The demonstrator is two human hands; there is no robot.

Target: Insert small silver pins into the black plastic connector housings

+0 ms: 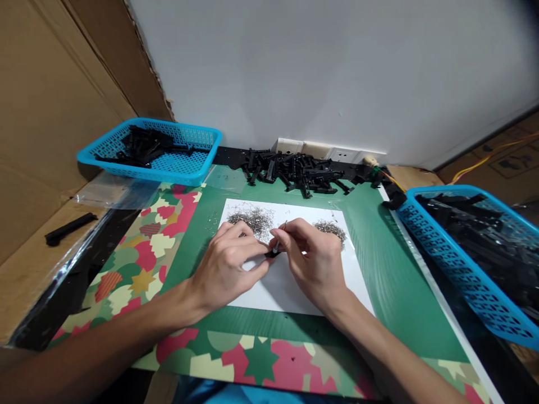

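Over a white sheet point(286, 292), my left hand point(231, 255) pinches a small black part point(273, 253) between thumb and fingers. My right hand point(311, 252) meets it there, its thumb and forefinger closed on a thin metallic piece point(276, 244) at the black part. Whether that piece is a tool or a pin is too small to tell. Behind my left hand lies a pile of tiny metal pieces point(256, 219), and a second pile point(330, 229) sits behind my right hand.
Black plastic parts are heaped point(295, 171) at the back of the green mat point(391, 280). Blue baskets of black parts stand at left point(202, 137) and right point(467, 286). One long black part point(71, 228) lies far left. Wall sockets point(343, 155) are behind.
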